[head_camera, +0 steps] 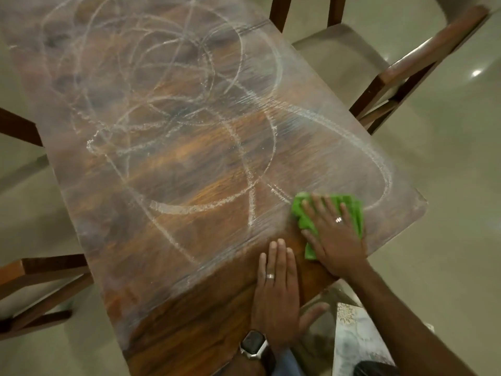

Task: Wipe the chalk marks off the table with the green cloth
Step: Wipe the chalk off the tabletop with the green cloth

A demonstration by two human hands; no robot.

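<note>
A dark wooden table (189,169) is covered with looping white chalk marks (173,210) and a hazy chalk smear. Near its right front corner lies the green cloth (302,213), folded flat on the wood. My right hand (334,234) presses on the cloth with fingers spread and straight, covering most of it. My left hand (276,291) rests flat on the table just left of it, fingers straight and together, a watch on its wrist. The strip of wood around my left hand looks darker and free of chalk.
A wooden chair with a pale seat (349,61) stands at the table's right side. Parts of other chairs (40,278) show at the left. The floor is pale tile (447,172). A patterned fabric (352,337) lies below the table's near edge.
</note>
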